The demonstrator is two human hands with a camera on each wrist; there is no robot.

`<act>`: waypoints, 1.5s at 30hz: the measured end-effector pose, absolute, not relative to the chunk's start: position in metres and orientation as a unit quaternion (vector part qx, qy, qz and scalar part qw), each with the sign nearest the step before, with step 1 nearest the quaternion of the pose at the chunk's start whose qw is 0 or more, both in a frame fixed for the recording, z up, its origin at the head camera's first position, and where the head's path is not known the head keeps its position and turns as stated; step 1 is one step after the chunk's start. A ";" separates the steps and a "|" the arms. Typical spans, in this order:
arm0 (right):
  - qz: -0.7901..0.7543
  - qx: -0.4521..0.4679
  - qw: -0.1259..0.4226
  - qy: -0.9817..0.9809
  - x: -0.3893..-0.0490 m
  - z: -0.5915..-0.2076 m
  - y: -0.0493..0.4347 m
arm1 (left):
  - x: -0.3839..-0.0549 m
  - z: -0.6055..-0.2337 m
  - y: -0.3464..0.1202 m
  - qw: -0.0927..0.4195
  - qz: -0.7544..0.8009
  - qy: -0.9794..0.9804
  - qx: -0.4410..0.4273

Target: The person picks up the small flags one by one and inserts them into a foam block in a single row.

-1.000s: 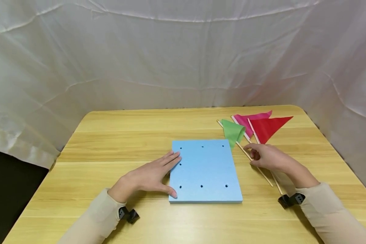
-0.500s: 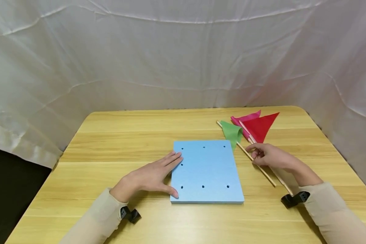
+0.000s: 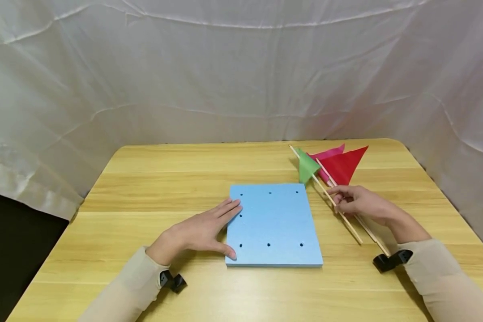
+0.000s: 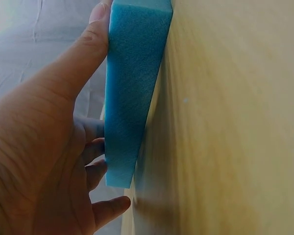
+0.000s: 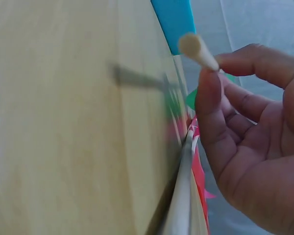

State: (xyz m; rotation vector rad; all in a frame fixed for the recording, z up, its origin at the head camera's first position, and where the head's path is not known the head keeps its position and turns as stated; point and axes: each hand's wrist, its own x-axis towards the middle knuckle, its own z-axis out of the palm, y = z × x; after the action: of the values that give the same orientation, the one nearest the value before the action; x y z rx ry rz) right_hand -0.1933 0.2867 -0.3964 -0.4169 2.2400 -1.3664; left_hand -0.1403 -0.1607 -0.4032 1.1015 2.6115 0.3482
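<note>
My left hand (image 3: 198,228) rests along the left side of a light blue foam board (image 3: 271,223), fingers spread and straight on its top. In the left wrist view the thumb and fingertips touch the board's face beside its thick edge (image 4: 132,88). My right hand (image 3: 364,205) pinches the wooden stick of a green pennant flag (image 3: 307,166) between thumb and index finger. The stick's near end (image 5: 198,51) shows above the table in the right wrist view. Beneath the hand lie the sticks of a red flag (image 3: 344,164) and a pink flag (image 3: 327,153), the pink partly covered.
Several small dark holes run near the board's edges. The board lies flat on a wood-grain table (image 3: 164,179). A pale curtain (image 3: 241,80) hangs around the back and sides of the table. A black area (image 3: 15,255) shows at the left.
My right hand has taken hold of the green flag's stick and raised it off the table. The red and pink flags shifted left and closer together. My left hand has stayed on the board.
</note>
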 end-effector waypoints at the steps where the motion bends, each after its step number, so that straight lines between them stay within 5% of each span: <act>1: -0.504 -0.151 0.239 0.816 -0.194 -0.396 0.287 | -0.141 -0.403 -0.161 0.143 0.120 0.906 0.381; 30: -0.692 -0.250 0.266 0.623 -0.186 -0.385 0.269 | -0.140 -0.403 -0.161 0.134 0.104 0.908 0.384; 45: -0.647 -0.170 0.146 0.729 -0.181 -0.367 0.234 | -0.139 -0.399 -0.159 0.123 0.074 0.914 0.380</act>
State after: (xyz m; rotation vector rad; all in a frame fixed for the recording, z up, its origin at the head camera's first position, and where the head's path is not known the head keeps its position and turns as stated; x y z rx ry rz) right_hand -0.1812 0.2342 -0.3672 -0.4904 2.0983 -1.8642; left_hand -0.1386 -0.1589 -0.3987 1.1090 2.6654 0.2152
